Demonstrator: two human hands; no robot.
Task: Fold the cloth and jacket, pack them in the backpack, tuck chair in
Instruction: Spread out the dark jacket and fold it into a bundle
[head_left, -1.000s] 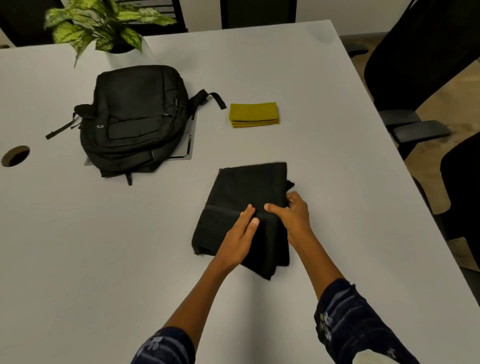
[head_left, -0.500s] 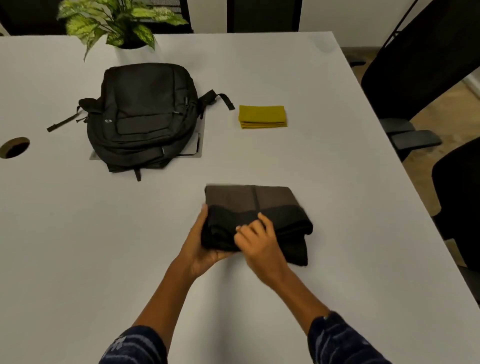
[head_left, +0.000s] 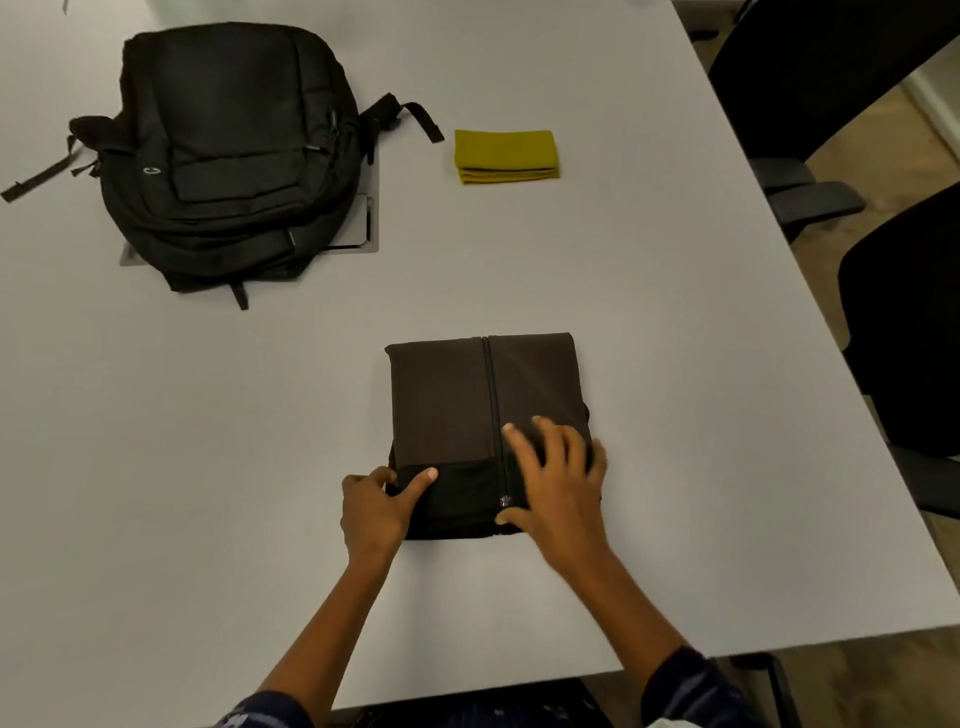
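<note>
Head view: folded jacket (head_left: 485, 415) lies zipper-lengthwise away from the person, left hand (head_left: 376, 506) pinching its corner, right hand (head_left: 558, 486) flat, grip wide.

No legible text, number or sign appears anywhere in the view. The only marking is a small pale ring-shaped emblem on the front of the black backpack (head_left: 228, 150), far left on the table; its form resembles a letter C or O, but it cannot be read as a brand.
</note>
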